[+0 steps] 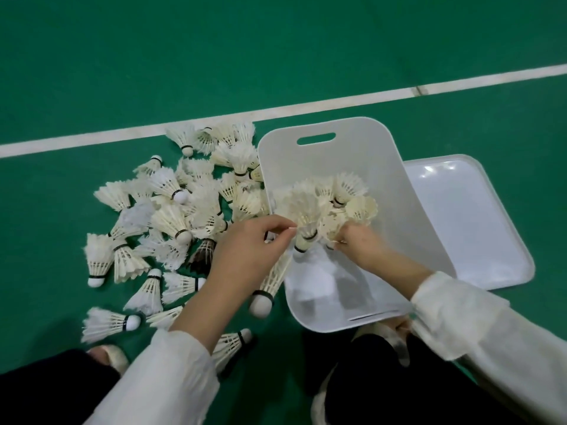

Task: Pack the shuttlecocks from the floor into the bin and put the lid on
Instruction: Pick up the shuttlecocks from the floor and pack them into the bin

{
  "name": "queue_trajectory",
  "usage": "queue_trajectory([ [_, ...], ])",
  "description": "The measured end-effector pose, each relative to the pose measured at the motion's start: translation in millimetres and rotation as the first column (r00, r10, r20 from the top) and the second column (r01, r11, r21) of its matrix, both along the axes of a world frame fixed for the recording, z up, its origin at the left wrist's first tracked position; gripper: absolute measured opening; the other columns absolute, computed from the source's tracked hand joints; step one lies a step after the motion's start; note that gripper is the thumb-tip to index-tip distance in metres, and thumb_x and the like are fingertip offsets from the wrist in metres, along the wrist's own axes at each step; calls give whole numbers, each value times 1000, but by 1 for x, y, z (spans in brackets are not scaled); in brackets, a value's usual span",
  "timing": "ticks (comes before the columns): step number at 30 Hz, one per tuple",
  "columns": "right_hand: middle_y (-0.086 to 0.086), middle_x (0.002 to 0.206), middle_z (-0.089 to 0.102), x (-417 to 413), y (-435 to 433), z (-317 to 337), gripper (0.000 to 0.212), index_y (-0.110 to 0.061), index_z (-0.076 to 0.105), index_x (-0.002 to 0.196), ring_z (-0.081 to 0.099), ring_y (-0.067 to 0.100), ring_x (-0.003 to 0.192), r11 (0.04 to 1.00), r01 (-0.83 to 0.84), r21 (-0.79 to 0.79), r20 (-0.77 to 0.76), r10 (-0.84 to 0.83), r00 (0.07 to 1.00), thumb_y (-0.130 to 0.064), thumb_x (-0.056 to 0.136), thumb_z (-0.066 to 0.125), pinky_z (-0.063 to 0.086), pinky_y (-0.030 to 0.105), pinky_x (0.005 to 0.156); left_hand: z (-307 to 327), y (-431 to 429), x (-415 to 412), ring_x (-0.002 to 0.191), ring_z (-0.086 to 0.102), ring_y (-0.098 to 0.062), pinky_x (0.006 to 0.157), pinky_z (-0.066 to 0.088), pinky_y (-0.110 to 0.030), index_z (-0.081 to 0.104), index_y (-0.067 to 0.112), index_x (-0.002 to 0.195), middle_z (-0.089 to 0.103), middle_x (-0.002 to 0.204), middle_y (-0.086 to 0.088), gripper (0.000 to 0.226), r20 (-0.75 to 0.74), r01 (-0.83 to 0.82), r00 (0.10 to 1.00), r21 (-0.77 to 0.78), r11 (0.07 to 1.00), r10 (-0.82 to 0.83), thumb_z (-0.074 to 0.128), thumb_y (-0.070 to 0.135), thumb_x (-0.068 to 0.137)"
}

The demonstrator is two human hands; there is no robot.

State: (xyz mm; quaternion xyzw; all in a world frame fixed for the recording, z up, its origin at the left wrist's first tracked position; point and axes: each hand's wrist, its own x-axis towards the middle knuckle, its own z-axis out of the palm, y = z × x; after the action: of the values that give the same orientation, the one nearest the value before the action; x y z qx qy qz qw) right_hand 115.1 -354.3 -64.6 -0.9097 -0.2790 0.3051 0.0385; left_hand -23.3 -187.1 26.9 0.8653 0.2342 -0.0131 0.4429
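Observation:
A white plastic bin (395, 191) with a handle slot stands on the green floor, tilted toward me. Above its opening I hold a bunch of white feather shuttlecocks (328, 207). My right hand (357, 243) grips the bunch from below. My left hand (254, 243) pinches one shuttlecock (303, 240) at the bin's left rim. A pile of several shuttlecocks (171, 216) lies on the floor to the left of the bin. The white lid (478, 234) lies flat on the floor to the right of the bin.
A white court line (276, 113) crosses the green floor behind the pile and bin. My knees in dark trousers (362, 372) and a light shoe (113, 357) sit at the bottom edge. Loose shuttlecocks (233, 345) lie close to my left sleeve.

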Motion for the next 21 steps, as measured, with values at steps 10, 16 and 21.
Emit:
queue_trajectory([
  [10,-13,120,40,-11,4,96,50,-28,47,127,59,11,83,844,-43,535,101,-13,995,-13,83,66,49,26,75,13,1,0,90,61,-4,81,51,-33,70,34,94,69,91,19,15,23,18,1000,16,1000,-18,59,39,87],
  [16,0,106,61,-19,24,116,13,-13,67,96,51,10,76,854,-289,433,218,211,953,-20,85,64,47,32,78,24,-6,9,83,62,-7,75,50,-31,67,33,101,70,92,14,18,102,66,992,35,997,-69,57,40,87],
  [21,6,90,64,0,-16,122,17,-6,70,90,58,23,84,890,142,434,158,-230,960,-21,87,62,44,34,77,41,-7,17,75,57,-2,62,44,-22,46,27,113,62,90,8,31,152,51,988,-82,995,-38,34,49,94],
])
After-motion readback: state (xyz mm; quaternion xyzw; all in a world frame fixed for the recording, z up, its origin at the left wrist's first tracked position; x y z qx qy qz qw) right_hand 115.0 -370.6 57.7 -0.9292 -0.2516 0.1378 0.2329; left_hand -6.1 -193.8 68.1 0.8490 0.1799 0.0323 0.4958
